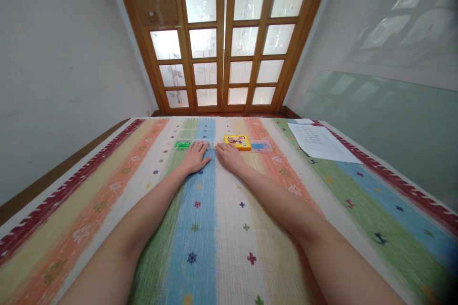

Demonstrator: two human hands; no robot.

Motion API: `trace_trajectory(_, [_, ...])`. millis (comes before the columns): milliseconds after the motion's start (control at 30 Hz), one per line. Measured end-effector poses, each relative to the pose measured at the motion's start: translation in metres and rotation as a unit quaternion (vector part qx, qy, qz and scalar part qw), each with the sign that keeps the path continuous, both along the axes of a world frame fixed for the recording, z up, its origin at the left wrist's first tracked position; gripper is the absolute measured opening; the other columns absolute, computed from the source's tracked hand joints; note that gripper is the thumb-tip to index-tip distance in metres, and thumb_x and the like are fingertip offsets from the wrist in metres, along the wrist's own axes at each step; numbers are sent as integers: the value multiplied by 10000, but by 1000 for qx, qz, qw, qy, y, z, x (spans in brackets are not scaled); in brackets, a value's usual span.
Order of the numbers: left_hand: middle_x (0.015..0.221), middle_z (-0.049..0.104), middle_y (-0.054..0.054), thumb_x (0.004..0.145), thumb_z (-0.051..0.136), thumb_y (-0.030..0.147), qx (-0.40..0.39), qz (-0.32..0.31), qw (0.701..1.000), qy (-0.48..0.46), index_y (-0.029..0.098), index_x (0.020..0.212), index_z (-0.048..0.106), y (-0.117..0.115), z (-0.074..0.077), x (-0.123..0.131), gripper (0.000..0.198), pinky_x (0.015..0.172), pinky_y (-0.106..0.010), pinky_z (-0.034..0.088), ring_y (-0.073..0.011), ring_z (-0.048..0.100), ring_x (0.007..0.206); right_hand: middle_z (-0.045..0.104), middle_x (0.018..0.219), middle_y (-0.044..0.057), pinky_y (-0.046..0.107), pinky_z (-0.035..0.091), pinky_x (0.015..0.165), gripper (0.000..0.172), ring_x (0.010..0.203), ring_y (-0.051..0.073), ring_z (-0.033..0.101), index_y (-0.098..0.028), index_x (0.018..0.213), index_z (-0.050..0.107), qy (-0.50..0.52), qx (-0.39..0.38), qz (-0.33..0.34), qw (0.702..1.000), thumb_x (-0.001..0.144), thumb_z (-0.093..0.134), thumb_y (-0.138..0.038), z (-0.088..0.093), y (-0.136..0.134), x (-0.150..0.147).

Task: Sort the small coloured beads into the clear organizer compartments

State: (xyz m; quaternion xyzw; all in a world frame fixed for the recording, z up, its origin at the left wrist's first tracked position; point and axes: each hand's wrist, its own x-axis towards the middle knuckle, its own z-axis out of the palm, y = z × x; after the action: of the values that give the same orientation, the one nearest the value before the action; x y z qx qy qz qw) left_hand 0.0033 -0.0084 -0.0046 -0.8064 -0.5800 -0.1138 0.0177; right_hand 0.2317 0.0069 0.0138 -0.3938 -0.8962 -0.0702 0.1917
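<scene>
Both my arms reach far across a table covered by a striped cloth [214, 228]. My left hand [195, 156] lies flat with fingers stretched out, its tips touching a small clear box [202, 143] between the green-filled box [183, 145] and a yellow card box [237, 141]. My right hand [229, 154] rests palm down just below the yellow card box, fingers pointing toward the clear box. A clear box with blue pieces [261, 146] sits to the right of the yellow one. Neither hand grips anything.
A sheet of printed paper [320, 143] lies at the far right of the cloth. Wooden doors with frosted glass panes [225, 38] stand beyond the table. White walls flank both sides, and a glass panel [386, 119] leans at the right.
</scene>
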Motion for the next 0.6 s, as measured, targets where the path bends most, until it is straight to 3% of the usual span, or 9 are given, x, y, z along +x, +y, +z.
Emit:
trace_trajectory(300, [1732,281,-134,1021,436,588,-18,-2,1000,0,218,1642,348,11,3,0,728,1307,-559,166,-329,236,1612,573,1514,160,475,304,1222,422,1427,275,487,-162,1449,575,21,-11,-6,1000,1041,506,-245,-12,8,1])
trace_trajectory(433, [1705,349,-123,1038,440,512,34,20,999,-14,229,1602,416,20,21,-9,631,1304,-549,180,-312,287,1588,529,1569,154,488,284,1244,471,1474,288,443,-159,1499,539,30,-24,5,999,1049,520,-299,-13,4,6])
trace_trajectory(600, [1647,427,-164,1021,459,382,103,88,990,-25,157,1531,501,43,51,-44,559,1279,-541,235,-325,368,1526,524,1577,147,485,289,1245,471,1471,285,452,-177,1503,539,35,-38,7,999,1050,525,-308,-11,2,9])
